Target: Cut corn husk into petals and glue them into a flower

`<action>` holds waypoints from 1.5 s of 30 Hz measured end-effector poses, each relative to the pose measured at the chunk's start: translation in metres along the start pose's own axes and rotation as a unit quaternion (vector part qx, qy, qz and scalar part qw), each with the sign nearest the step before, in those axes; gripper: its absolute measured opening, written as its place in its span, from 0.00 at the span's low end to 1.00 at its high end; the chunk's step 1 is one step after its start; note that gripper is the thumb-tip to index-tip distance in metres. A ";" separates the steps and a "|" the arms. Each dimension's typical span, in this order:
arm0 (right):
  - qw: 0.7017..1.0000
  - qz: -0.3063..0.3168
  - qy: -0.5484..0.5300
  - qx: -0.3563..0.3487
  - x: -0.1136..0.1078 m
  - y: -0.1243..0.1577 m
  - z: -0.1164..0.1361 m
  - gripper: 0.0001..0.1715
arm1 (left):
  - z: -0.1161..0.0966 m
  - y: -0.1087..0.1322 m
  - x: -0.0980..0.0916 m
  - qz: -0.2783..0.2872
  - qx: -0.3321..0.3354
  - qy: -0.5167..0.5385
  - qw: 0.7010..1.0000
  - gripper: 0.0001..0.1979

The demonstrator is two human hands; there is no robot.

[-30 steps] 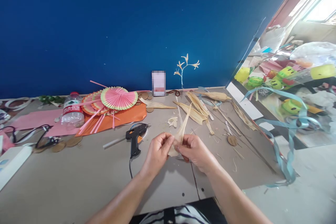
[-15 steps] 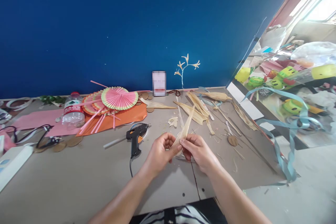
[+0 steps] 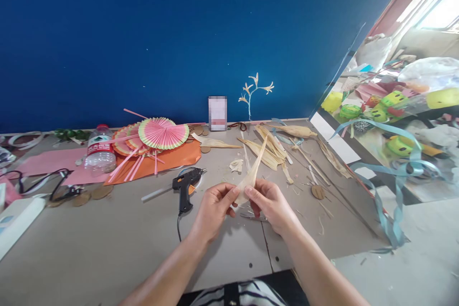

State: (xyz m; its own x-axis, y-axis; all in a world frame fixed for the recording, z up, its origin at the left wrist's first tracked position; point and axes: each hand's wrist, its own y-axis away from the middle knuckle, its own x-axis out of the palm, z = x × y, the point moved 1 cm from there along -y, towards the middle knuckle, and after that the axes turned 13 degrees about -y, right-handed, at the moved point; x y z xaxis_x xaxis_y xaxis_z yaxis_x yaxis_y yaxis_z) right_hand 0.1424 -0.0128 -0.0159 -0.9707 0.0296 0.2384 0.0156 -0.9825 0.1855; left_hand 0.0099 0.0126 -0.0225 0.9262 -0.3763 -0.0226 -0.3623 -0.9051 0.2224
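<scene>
A pale dried corn husk (image 3: 254,172) is stretched between my two hands over the middle of the table, its narrow tip pointing up and away. My left hand (image 3: 216,208) pinches its lower left edge between thumb and fingers. On the other edge, my right hand (image 3: 270,203) grips with the thumb on top and fingers curled beneath. Under my hands lies a thin metallic-looking tool (image 3: 253,216), partly hidden. More dried husks (image 3: 270,150) are heaped just beyond, beside a small husk scrap (image 3: 236,166). Left of my hands rests a black glue gun (image 3: 185,189) with a glue stick in its rear.
Pink paper fans (image 3: 164,134) and a plastic bottle (image 3: 100,150) stand at the left on coloured paper. A husk-flower stem (image 3: 250,100) rises by the blue wall (image 3: 161,33), near a small upright card-like screen (image 3: 217,114). Blue ribbon (image 3: 396,210) hangs over the right edge.
The husk has been spread flatter and wider between my hands. My left fingers have shifted slightly left, to the husk's edge; my right hand has barely moved.
</scene>
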 end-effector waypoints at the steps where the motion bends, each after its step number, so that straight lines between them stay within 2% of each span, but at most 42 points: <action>1: 1.000 0.011 0.004 0.006 0.001 0.000 0.000 0.16 | 0.000 0.000 0.000 -0.013 0.008 -0.010 1.000 0.14; 4: 0.999 0.032 0.006 0.017 0.003 0.000 -0.002 0.12 | 0.001 0.000 0.000 -0.027 -0.005 0.016 1.000 0.13; 9: 0.998 0.053 -0.041 0.023 0.002 0.000 -0.005 0.11 | 0.005 -0.001 0.000 0.011 -0.087 0.136 0.987 0.13; 12: 0.996 0.051 -0.061 0.040 0.001 0.001 -0.004 0.13 | 0.006 -0.001 0.000 0.020 -0.106 0.167 0.980 0.14; 25: 0.989 0.000 -0.133 0.062 -0.006 -0.002 -0.004 0.17 | 0.007 -0.001 -0.001 0.024 -0.095 0.140 0.985 0.12; 32: 0.991 0.015 -0.118 0.052 -0.005 -0.002 -0.004 0.14 | 0.006 0.001 -0.001 0.000 -0.056 0.044 0.997 0.11; 37: 0.997 0.015 -0.069 0.022 -0.001 -0.002 -0.003 0.13 | 0.004 0.001 0.001 0.011 -0.026 -0.009 1.000 0.12; 45: 0.998 0.012 -0.056 0.025 -0.001 -0.001 -0.006 0.16 | 0.008 -0.002 0.000 0.003 -0.024 0.040 0.999 0.13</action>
State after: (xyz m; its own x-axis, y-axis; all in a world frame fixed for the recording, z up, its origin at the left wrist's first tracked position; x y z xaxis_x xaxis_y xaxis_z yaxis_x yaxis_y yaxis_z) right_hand 0.1422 -0.0129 -0.0216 -0.9368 0.0292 0.3487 0.0537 -0.9727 0.2256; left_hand 0.0095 0.0130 -0.0306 0.9303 -0.3625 0.0563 -0.3638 -0.8918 0.2689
